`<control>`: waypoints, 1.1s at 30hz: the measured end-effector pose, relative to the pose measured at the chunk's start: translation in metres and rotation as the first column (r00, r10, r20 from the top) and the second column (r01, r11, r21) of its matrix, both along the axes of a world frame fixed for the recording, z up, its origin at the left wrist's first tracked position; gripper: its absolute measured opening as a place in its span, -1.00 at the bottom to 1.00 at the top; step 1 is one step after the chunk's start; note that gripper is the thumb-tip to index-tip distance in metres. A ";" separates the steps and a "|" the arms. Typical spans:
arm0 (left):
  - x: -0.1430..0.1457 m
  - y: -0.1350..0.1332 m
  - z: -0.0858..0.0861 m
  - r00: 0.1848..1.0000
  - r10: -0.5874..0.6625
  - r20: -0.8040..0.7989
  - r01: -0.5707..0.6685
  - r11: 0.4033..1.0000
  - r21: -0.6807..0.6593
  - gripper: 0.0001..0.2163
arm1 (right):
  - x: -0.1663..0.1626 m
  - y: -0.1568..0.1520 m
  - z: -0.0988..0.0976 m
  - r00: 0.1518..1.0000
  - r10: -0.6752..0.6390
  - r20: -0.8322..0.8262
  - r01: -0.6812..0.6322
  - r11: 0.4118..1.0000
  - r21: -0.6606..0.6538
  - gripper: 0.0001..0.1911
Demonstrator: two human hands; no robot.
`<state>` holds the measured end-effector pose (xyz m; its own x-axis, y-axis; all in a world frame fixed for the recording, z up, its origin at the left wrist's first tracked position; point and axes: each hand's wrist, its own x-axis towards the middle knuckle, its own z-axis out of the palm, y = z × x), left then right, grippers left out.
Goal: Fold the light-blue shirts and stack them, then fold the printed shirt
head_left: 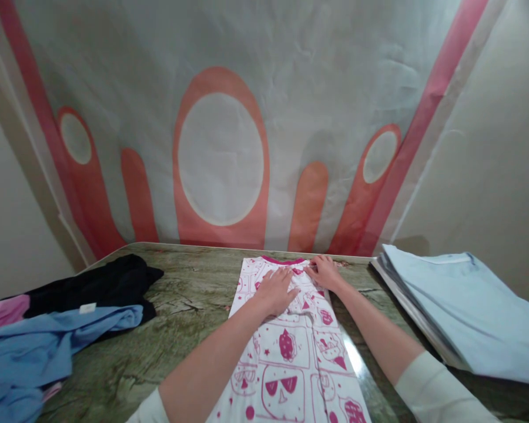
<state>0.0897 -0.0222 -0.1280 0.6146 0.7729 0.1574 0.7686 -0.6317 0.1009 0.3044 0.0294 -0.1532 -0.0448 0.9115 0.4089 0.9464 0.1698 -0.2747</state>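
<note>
A white shirt with a pink cartoon print (291, 358) lies folded lengthwise on the marbled green table (189, 305), its pink collar at the far end. My left hand (275, 291) lies flat on its upper part, fingers spread. My right hand (324, 271) rests just right of it near the collar, fingers stretched out on the cloth. Neither hand grips anything.
A heap of loose clothes lies at the left: a black garment (106, 282), a blue one (48, 346) and a bit of pink (2, 311). A stack of folded light-blue clothes (462, 305) sits at the right. A grey and red patterned banner (229, 135) hangs behind the table.
</note>
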 end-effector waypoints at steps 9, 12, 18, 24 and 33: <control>-0.002 0.003 -0.005 1.000 -0.029 0.004 0.029 1.000 -0.006 -0.45 | 0.001 0.006 -0.006 0.997 -0.019 -0.077 0.023 0.998 0.059 -0.79; -0.003 0.002 -0.006 0.999 0.009 0.038 -0.010 1.000 0.023 -0.41 | -0.003 0.003 -0.002 0.998 0.003 -0.055 0.004 0.991 0.136 -0.73; -0.004 0.003 -0.011 0.983 0.170 0.075 -0.173 0.984 0.040 -0.42 | 0.009 -0.007 0.009 0.995 0.001 -0.100 0.030 0.952 0.304 -0.82; -0.005 0.003 -0.011 0.987 0.150 0.063 -0.151 0.988 0.021 -0.46 | 0.030 -0.004 0.003 0.963 0.123 -0.241 -0.099 0.989 0.110 -0.73; -0.002 0.003 -0.007 0.998 0.003 0.062 -0.004 1.000 0.003 -0.58 | 0.041 0.027 0.010 0.955 0.232 -0.185 -0.253 0.963 -0.095 -0.65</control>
